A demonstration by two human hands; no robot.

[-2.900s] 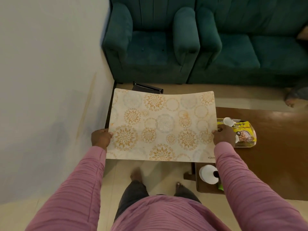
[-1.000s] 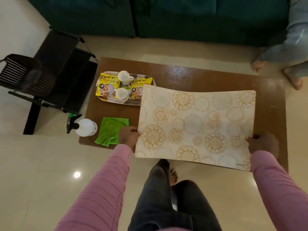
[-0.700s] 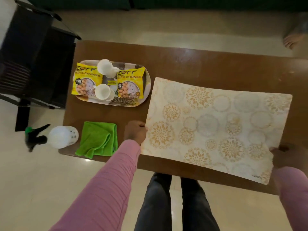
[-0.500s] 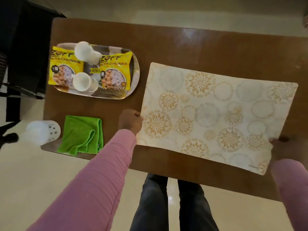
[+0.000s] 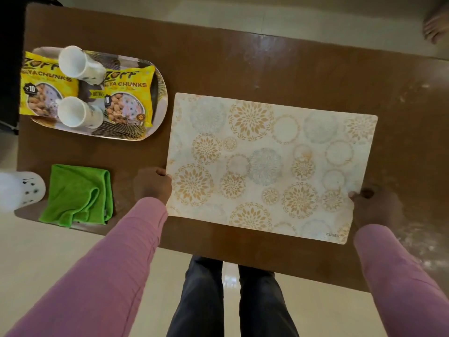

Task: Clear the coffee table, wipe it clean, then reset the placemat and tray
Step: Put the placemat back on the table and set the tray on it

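A cream placemat [image 5: 267, 164] with gold and grey flower circles lies flat on the brown coffee table [image 5: 267, 66], towards its near right. My left hand [image 5: 153, 183] grips the mat's left edge and my right hand [image 5: 375, 205] grips its near right edge. An oval tray [image 5: 159, 98] stands at the table's far left and holds two yellow snack packets [image 5: 128, 93] and two white cups [image 5: 73, 111]. A folded green cloth [image 5: 77, 193] lies at the near left of the table.
A white spray bottle [image 5: 21, 189] lies at the table's near left corner, beside the cloth. A black stand [image 5: 9, 69] is just left of the table. Another person's foot [image 5: 436, 25] shows at the far right. My legs are against the table's near edge.
I carried the placemat from beside the wall over to the table and lowered it flat onto the top. My view tilted down over the table. Both hands kept hold of the mat.
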